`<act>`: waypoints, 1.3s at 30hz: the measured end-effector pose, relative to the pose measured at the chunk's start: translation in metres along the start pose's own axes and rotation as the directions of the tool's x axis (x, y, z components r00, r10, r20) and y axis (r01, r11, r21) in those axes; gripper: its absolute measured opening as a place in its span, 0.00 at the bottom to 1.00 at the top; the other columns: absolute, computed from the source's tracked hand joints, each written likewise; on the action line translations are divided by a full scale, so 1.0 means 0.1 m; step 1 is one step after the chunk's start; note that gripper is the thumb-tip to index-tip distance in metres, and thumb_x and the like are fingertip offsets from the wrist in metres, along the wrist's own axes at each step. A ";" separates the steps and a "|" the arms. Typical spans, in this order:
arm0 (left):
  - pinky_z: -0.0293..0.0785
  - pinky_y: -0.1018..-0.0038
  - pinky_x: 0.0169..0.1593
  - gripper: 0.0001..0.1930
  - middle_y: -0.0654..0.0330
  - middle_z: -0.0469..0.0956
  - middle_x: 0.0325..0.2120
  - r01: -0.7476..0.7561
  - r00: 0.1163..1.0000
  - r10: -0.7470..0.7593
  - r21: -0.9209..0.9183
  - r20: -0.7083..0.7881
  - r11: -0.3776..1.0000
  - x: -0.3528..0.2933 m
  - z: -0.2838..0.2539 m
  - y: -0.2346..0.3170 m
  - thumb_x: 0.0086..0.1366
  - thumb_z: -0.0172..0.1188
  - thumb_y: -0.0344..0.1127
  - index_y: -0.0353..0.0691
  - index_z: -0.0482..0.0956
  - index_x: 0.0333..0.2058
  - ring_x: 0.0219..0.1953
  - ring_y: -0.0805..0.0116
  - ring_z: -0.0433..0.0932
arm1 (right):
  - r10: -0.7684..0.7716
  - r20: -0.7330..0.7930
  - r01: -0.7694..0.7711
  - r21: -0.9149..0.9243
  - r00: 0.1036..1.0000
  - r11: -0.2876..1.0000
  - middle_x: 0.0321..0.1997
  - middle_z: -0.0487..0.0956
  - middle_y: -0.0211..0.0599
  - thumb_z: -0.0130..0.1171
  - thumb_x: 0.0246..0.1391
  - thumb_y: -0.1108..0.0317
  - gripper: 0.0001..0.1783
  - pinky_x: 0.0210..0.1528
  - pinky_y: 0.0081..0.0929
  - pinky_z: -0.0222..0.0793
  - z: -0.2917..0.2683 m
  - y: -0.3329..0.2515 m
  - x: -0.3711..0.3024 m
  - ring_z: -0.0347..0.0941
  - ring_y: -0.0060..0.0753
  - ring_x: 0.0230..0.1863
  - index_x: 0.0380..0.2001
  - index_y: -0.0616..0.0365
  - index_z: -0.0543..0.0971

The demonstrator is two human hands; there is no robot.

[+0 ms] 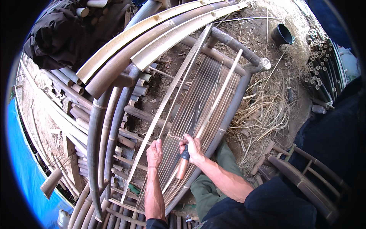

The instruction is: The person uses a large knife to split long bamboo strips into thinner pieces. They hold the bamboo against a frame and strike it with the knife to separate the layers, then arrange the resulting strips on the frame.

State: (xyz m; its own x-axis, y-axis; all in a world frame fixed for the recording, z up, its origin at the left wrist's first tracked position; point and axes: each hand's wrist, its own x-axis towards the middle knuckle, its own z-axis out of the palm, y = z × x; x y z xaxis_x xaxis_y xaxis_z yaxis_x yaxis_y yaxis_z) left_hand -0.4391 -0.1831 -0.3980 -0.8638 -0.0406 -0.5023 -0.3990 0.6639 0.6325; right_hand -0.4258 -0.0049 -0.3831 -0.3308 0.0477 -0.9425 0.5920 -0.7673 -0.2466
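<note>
Knife in Right Hand, Strip in Left, Above a Bamboo Bench

My right hand is wrapped firmly around the knife, its fingers closed where black binding meets the brown handle; the dark blade points up and away from me, over the slats of a bamboo bench. My left hand is curled closed, thumb uppermost, on the near end of the thin strip, which slants off toward the bench's far end. How tightly those fingers press, I cannot tell. A long pale strip passes just left of that hand.

Beyond the bench's far left side, split poles lie side by side across a bamboo frame. Straw-coloured shavings are heaped on the dirt to the right, with a black bucket farther off and a stack of cut canes near the right edge. A blue tarp spreads along the far left.
</note>
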 end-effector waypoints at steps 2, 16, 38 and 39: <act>0.66 0.53 0.33 0.27 0.38 0.74 0.23 0.048 0.998 -0.052 0.079 0.045 0.996 0.03 0.17 -0.08 0.70 0.42 0.55 0.34 0.75 0.30 0.28 0.36 0.72 | -0.352 0.004 0.324 -0.401 0.936 0.857 0.26 0.75 0.41 0.52 0.60 0.48 0.35 0.13 0.21 0.70 0.01 -0.28 -0.01 0.69 0.24 0.17 0.62 0.53 0.53; 0.70 0.49 0.44 0.31 0.38 0.78 0.33 0.208 0.955 -0.253 0.258 0.154 0.944 0.22 0.52 -0.12 0.69 0.37 0.59 0.38 0.81 0.37 0.41 0.35 0.75 | -0.553 0.438 0.278 -0.894 0.708 -0.351 0.36 0.67 0.57 0.35 0.57 0.78 0.40 0.43 0.45 0.72 -0.34 -1.50 1.36 0.72 0.55 0.35 0.69 0.27 0.48; 0.48 0.50 0.66 0.43 0.40 0.50 0.65 0.118 0.993 -0.111 0.325 -0.040 0.938 0.12 0.95 -0.36 0.65 0.47 0.61 0.32 0.47 0.66 0.67 0.43 0.49 | -0.471 0.352 0.158 -0.901 0.809 -0.404 0.41 0.70 0.63 0.33 0.59 0.75 0.36 0.45 0.49 0.75 -0.33 -1.61 1.57 0.75 0.61 0.42 0.70 0.35 0.49; 0.46 0.50 0.67 0.44 0.40 0.49 0.66 0.162 0.986 -0.168 0.373 -0.016 0.913 0.05 1.01 -0.36 0.65 0.47 0.61 0.32 0.46 0.66 0.68 0.44 0.48 | -0.473 0.365 0.157 -0.893 0.802 -0.423 0.42 0.70 0.63 0.33 0.59 0.75 0.36 0.46 0.49 0.75 -0.33 -1.61 1.56 0.75 0.62 0.42 0.70 0.36 0.49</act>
State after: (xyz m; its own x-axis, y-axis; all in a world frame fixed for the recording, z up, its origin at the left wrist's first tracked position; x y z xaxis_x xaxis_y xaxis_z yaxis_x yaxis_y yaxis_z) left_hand -0.3982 -0.1320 -0.4830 -0.7893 -0.1635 -0.5918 -0.3892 0.8787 0.2764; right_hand -0.5481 0.1471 -0.4985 -0.8132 0.1676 -0.5573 0.3540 0.9025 -0.2452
